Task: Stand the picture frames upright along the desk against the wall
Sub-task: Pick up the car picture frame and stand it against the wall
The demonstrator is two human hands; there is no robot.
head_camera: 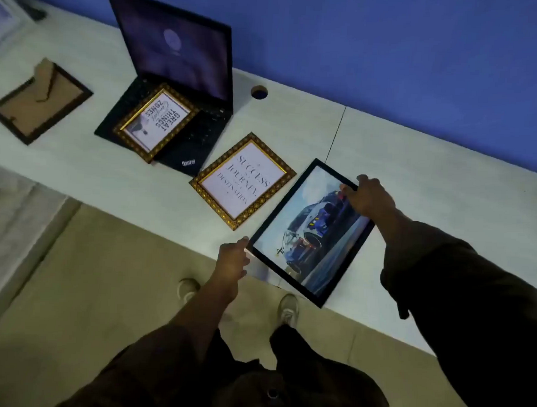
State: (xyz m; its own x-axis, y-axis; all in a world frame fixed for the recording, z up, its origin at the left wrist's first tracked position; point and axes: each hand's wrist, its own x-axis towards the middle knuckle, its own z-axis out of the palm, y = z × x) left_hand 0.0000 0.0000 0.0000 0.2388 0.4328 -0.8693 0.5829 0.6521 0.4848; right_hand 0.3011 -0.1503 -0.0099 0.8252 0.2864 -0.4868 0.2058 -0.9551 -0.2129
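Note:
A black-framed car picture (309,232) lies at the desk's front edge, tilted. My right hand (368,196) grips its far right corner. My left hand (233,260) touches its near left corner with fingers apart. A gold-framed "Success is a journey" print (242,181) lies flat to its left. Another gold-framed print (157,121) rests on the laptop keyboard. A dark frame (39,102) lies face down at the far left, brown backing and stand showing.
An open black laptop (178,57) stands on the pale desk (415,153), which runs along the blue wall (388,55). A cable hole (259,92) sits near the wall. Tan floor and my shoes are below the desk's front edge.

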